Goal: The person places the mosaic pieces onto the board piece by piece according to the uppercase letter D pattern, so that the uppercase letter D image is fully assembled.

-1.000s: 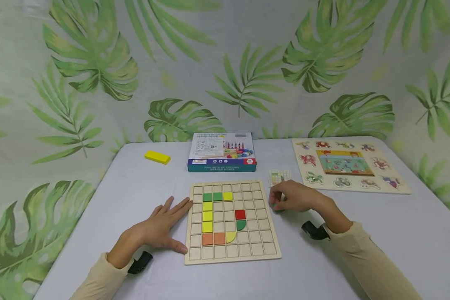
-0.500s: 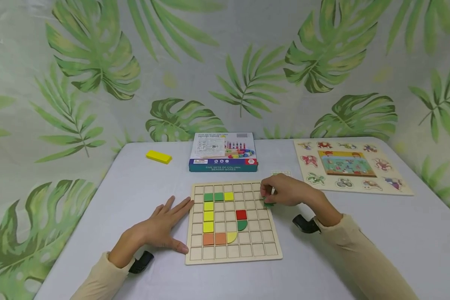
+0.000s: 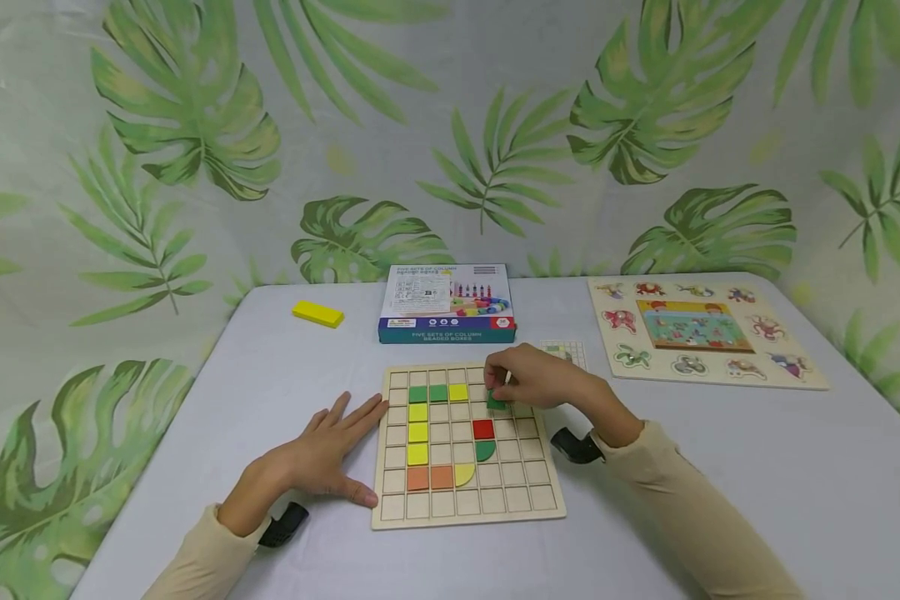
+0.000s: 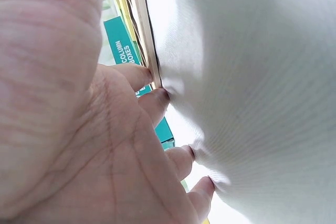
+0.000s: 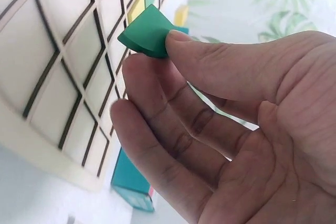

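Note:
In the head view, my right hand [image 3: 536, 379] pinches a green tile [image 3: 497, 401] between thumb and fingers over the upper right of a wooden grid board [image 3: 506, 502]. The right wrist view shows this tile [image 5: 148, 32] tilted, one edge looking curved. Spread on the cloth, my left hand [image 3: 318, 458] has its thumb and index fingertips at the board's left edge. On the grid lie green squares [image 3: 428, 393], yellow squares [image 3: 417, 432], orange squares [image 3: 429, 477], a red square [image 3: 483, 429], a yellow quarter-circle [image 3: 464, 474] and a green quarter-circle [image 3: 485, 451].
Behind the board stands a teal-edged box [image 3: 447, 335]. A small pattern card [image 3: 573, 348] lies beyond my right hand, partly covered by it. At the back right is an animal puzzle board [image 3: 690, 362]; a yellow block [image 3: 317, 313] lies at the back left.
My right hand has carried the green tile leftward from beside the board to over its upper right cells. The left hand stays at the board's left edge.

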Tool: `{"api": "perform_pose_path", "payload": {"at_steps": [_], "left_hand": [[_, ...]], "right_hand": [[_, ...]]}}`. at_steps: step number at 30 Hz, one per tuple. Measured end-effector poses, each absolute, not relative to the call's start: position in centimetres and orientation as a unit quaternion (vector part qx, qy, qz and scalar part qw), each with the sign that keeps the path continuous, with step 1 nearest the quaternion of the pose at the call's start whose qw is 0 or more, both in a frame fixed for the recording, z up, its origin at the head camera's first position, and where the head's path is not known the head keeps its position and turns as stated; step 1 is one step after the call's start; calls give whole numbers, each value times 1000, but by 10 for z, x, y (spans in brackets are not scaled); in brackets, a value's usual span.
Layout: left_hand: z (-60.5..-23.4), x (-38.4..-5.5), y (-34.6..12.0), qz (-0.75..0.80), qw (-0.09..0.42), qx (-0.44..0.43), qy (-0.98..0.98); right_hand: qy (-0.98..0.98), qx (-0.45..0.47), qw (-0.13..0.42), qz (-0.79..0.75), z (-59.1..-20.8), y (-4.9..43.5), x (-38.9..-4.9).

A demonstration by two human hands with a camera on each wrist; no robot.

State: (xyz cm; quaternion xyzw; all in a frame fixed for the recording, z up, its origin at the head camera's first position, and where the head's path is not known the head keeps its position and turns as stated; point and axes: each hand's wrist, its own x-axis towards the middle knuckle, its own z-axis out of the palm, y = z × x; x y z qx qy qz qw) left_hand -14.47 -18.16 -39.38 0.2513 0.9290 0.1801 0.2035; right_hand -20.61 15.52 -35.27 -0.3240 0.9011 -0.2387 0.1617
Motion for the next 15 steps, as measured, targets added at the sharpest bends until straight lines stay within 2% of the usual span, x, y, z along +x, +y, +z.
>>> {"api": "perform_pose_path", "payload": {"at_steps": [15], "left_hand": [[-391, -144, -181, 185, 207, 247, 929]], "right_hand": [[903, -319, 178, -228, -367, 134, -211]]}}
